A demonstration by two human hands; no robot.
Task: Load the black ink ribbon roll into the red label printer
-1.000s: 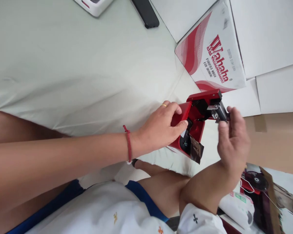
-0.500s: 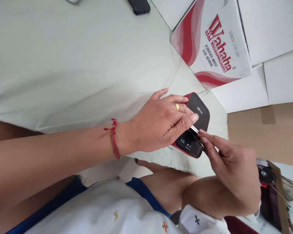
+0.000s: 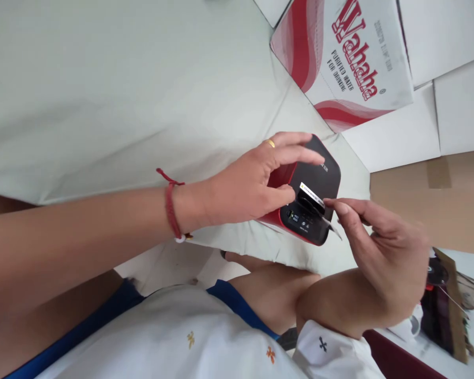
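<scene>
Printer lid [image 3: 328, 184] seems closed under my spread, empty left hand [image 3: 245, 181]; strip [image 3: 332, 228] protrudes, not yet free, beside my near-pinched right hand [image 3: 385, 247], grip unclear.

A pale, creased cover [image 3: 114, 84] bears a red-and-black device [image 3: 327, 185].

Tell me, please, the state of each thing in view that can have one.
Left hand: spread, thumb at the device.
Right hand: thumb and forefinger close together; grip unclear.
Red-and-black device: appears shut.
Thin strip: sticking out from the device's top.
Wahaha carton: opening not visible.
Brown cardboard: taped.
</scene>
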